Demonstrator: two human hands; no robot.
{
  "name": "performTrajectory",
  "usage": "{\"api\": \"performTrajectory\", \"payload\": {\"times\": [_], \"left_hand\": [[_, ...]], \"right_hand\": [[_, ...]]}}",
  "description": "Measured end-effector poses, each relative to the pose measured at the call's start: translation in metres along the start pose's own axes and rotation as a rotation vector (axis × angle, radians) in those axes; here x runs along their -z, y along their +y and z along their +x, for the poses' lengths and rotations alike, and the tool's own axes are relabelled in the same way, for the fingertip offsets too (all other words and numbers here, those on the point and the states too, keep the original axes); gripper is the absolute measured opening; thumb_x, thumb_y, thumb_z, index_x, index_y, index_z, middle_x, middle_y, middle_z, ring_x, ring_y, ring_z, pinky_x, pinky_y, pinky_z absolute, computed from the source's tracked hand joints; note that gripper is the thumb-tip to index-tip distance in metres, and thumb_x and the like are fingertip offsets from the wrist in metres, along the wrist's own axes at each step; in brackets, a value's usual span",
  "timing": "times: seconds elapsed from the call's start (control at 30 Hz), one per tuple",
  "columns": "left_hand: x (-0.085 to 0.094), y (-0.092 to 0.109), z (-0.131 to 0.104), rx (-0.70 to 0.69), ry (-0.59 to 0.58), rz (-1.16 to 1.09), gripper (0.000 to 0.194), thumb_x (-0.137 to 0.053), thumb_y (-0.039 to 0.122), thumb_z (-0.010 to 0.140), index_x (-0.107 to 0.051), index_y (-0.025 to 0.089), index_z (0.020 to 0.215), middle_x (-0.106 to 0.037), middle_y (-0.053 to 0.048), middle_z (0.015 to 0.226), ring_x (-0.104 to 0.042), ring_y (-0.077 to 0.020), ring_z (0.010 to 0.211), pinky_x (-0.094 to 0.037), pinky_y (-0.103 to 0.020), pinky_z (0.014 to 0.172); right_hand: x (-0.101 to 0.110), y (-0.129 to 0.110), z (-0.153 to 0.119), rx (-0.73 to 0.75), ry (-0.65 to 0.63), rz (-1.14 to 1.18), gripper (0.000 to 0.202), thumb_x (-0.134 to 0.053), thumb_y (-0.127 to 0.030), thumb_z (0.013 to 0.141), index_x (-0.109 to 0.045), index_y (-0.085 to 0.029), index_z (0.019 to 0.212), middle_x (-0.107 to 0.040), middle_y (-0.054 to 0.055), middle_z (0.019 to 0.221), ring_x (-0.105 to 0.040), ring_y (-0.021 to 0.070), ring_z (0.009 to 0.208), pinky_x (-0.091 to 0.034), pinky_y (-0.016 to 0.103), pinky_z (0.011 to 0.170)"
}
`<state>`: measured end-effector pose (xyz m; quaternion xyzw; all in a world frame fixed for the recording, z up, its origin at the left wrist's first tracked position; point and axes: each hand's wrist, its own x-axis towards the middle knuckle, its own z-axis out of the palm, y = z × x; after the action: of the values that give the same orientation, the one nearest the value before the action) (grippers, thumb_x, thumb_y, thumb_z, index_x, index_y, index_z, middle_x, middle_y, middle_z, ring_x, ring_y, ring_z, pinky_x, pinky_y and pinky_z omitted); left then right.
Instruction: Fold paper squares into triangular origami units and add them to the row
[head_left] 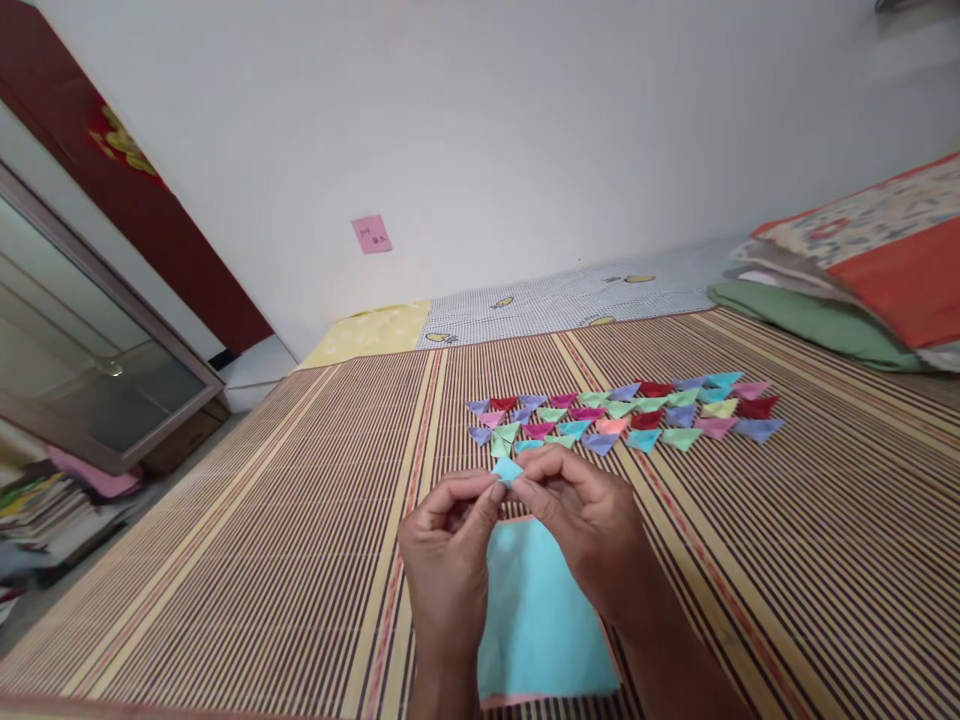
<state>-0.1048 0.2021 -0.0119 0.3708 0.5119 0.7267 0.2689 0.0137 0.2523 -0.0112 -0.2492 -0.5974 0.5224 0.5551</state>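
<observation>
Blue folded paper [507, 469], a tiny piece, is held up between the two hands, above the near end of a striped mat [262, 540]. From where I stand, the left hand [454, 545] has thumb and forefinger pinched together at one side of it, while the right hand [589, 525] grips the other side the same way. There's hardly any opening at either pinch; the remaining fingers curl in, and they hide part of the fold.

Just beyond the fingertips lie rows of small folded pieces [606, 427] in purple, green, pink, red, yellow and blue. Below the hands is a larger light-blue sheet [544, 620] with pink showing along its edge, partly covered by the hands.

Over to the right, orange, floral and green bedding [862, 290] is piled up. A patterned cloth [540, 298] runs along the wall, where a pink note [372, 234] carries dark handwriting, too small for me to read surely.
</observation>
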Motion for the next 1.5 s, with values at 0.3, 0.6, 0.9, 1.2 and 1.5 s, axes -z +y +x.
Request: {"api": "performTrajectory", "payload": {"times": [0.3,0.6,0.9,1.2,1.5], "left_hand": [[0.002,-0.003,0.001,0.095,-0.08,-0.141,0.006,-0.085,0.02,0.077,-0.079,0.019,0.077,-0.073,-0.001,0.081,-0.068,-0.013,0.078,-0.055,-0.022,0.074],[-0.005,-0.005,-0.001,0.09,-0.027,-0.128,0.011,-0.087,0.021,0.073,-0.077,0.017,0.075,-0.074,-0.003,0.082,-0.07,-0.0139,0.078,-0.057,-0.023,0.074],[-0.007,-0.007,0.001,0.141,0.029,-0.18,0.023,-0.09,0.022,0.068,-0.073,0.018,0.083,-0.073,-0.001,0.08,-0.068,-0.0126,0.074,-0.055,-0.022,0.071],[-0.006,-0.008,0.001,0.215,-0.106,-0.15,0.02,-0.085,0.03,0.075,-0.073,0.014,0.077,-0.066,0.0,0.066,-0.058,-0.0106,0.063,-0.048,-0.021,0.063],[-0.01,-0.005,0.002,0.254,-0.115,-0.293,0.024,-0.082,0.036,0.078,-0.076,0.013,0.075,-0.07,-0.004,0.071,-0.058,-0.0103,0.062,-0.051,-0.022,0.065]], "right_hand": [[-0.005,-0.001,-0.002,0.01,0.048,0.068,0.012,-0.068,-0.021,0.09,-0.065,-0.021,0.078,-0.066,0.002,0.09,-0.066,0.0163,0.087,-0.056,0.027,0.075],[-0.005,0.003,-0.002,0.035,0.119,0.008,0.011,-0.068,-0.018,0.087,-0.064,-0.02,0.077,-0.067,0.004,0.092,-0.068,0.018,0.089,-0.058,0.03,0.076],[-0.005,0.004,-0.002,-0.05,0.115,-0.006,0.008,-0.07,-0.021,0.086,-0.063,-0.02,0.09,-0.069,0.002,0.081,-0.069,0.0171,0.076,-0.057,0.029,0.067],[0.003,0.004,0.0,-0.081,0.102,-0.013,0.011,-0.072,-0.023,0.085,-0.065,-0.02,0.092,-0.07,0.001,0.083,-0.07,0.0173,0.08,-0.06,0.03,0.072],[0.002,0.006,-0.002,-0.028,0.128,-0.111,0.007,-0.069,-0.024,0.09,-0.065,-0.02,0.094,-0.073,0.004,0.086,-0.073,0.0199,0.079,-0.061,0.036,0.074]]}}
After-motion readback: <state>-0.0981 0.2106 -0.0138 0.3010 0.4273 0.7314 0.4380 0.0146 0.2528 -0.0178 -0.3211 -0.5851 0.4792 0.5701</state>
